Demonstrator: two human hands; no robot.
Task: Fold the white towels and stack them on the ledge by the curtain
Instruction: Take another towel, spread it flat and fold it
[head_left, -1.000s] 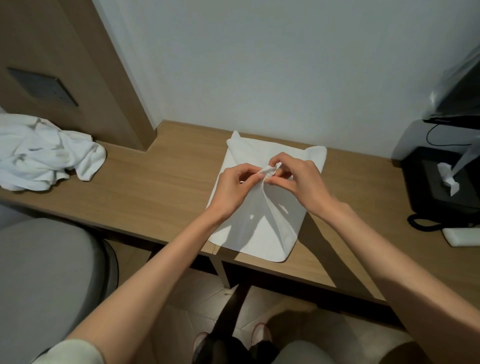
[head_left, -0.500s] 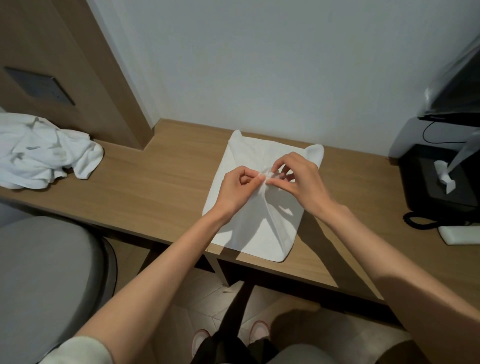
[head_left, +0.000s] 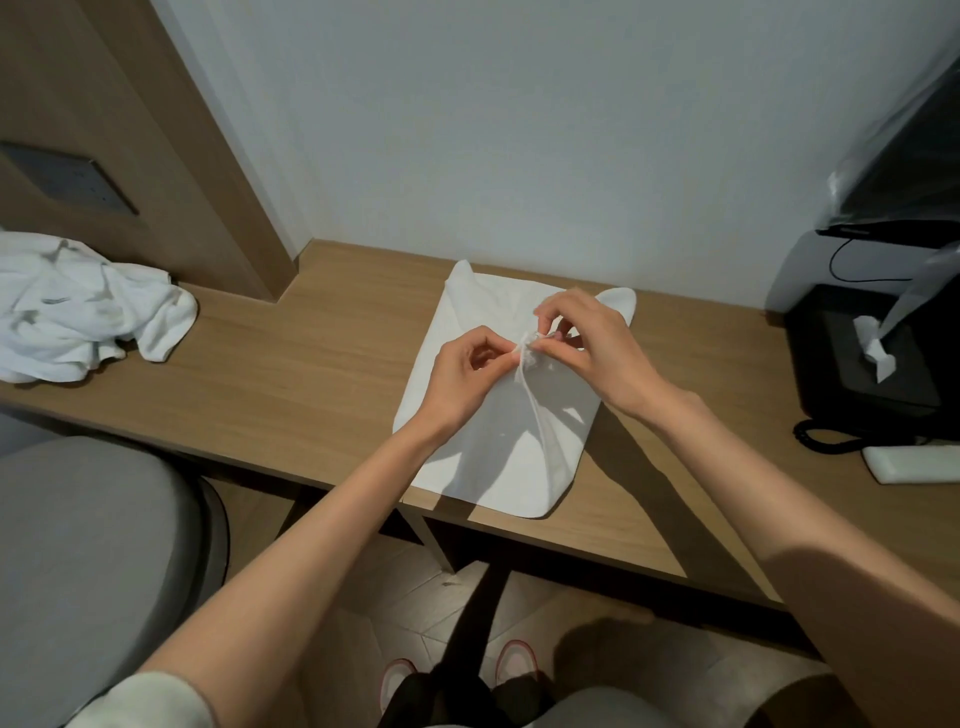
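I judge I'm early in the job. My left hand (head_left: 462, 379) and right hand (head_left: 597, 348) both pinch one bunched corner of the white towel (head_left: 498, 462), fingertips almost meeting. Below my fingers it lies flat, thin and smooth on the wooden top (head_left: 311, 358). Well off to their left, a crumpled heap of towels (head_left: 78, 312) waits unfolded, and I see no stack.

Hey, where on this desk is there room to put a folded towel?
Widest bare wood: between the crumpled towels and the spread towel. A narrower strip between that towel and the tissue box. Crowded around the coiled cord.
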